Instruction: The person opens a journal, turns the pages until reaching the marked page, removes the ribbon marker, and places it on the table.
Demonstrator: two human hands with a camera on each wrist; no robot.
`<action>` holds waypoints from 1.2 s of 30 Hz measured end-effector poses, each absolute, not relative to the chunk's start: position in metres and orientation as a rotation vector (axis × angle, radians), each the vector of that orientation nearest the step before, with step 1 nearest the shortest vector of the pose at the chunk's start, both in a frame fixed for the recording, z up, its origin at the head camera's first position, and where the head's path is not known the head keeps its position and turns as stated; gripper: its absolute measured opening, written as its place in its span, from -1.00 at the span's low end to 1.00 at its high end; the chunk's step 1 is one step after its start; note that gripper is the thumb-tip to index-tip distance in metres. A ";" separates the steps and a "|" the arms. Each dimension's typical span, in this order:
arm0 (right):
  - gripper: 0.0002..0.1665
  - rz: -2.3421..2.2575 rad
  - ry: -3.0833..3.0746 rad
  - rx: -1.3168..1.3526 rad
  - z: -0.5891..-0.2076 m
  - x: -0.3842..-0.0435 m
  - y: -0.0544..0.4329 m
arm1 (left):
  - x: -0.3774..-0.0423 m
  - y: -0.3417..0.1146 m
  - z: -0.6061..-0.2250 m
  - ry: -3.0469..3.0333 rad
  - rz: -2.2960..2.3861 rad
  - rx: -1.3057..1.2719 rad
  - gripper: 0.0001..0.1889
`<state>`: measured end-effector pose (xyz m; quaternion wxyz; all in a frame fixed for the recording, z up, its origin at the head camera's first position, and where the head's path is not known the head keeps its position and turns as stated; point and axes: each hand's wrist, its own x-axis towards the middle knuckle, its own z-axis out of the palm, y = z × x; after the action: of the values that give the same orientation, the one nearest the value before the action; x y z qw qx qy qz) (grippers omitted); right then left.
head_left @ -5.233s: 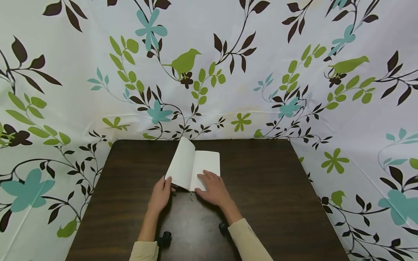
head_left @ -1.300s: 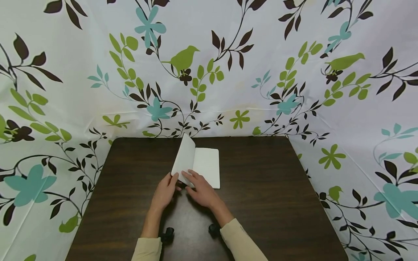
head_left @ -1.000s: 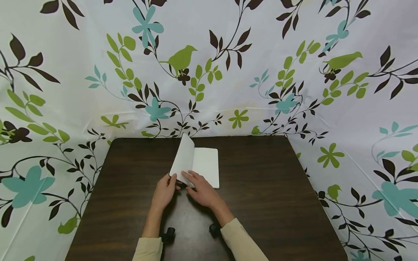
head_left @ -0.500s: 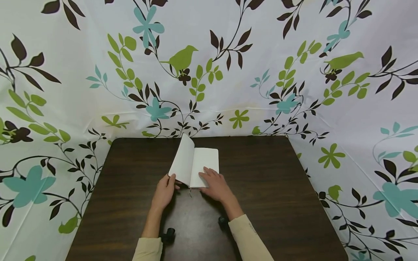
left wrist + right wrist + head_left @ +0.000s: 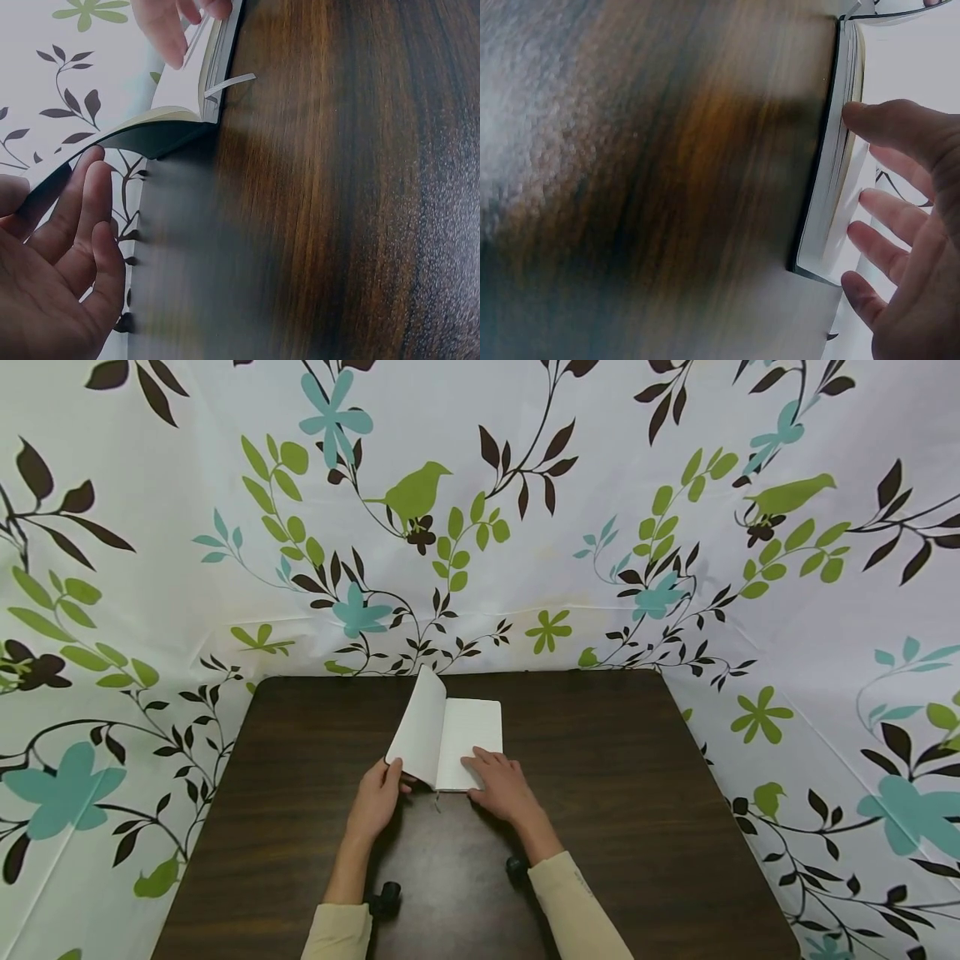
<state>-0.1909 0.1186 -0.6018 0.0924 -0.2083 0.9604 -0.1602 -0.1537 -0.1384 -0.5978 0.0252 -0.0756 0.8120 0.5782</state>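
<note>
A notebook with blank white pages and a dark cover lies open near the middle of the table. Its left cover and pages are raised at a slant. My left hand pinches the lower left edge of that raised side, thumb on the page and fingers under the dark cover. My right hand rests on the lower part of the right page, fingers spread. In the right wrist view its thumb touches the edge of the page block. A thin ribbon bookmark sticks out at the spine.
The dark wood-grain table extends on all sides of the notebook. Behind it hangs a white cloth printed with leaves, flowers and birds. A black wrist camera sits on the left wrist and another on the right.
My right hand has moved from the foot of the raised left page across to the right page, and slightly farther right in the last half second. My left hand keeps its pinch.
</note>
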 end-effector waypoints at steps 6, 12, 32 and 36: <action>-0.39 -0.573 2.806 -0.615 -0.598 -0.190 0.122 | -0.155 -0.138 -0.598 2.510 1.782 -0.239 -0.58; -0.39 -0.590 2.796 -0.608 -0.599 -0.188 0.124 | -0.155 -0.138 -0.597 2.512 1.767 -0.254 -0.59; -0.51 -0.679 2.801 -0.600 -0.605 -0.189 0.128 | -0.154 -0.138 -0.596 2.505 1.757 -0.264 -0.58; -0.57 -0.734 2.848 -0.630 -0.608 -0.189 0.129 | -0.154 -0.138 -0.595 2.505 1.761 -0.264 -0.57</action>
<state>-0.1891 0.1293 -0.6083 0.0667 -0.2089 0.9448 -0.2434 -0.1538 -0.1385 -0.5952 0.0341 -0.0857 0.8145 0.5728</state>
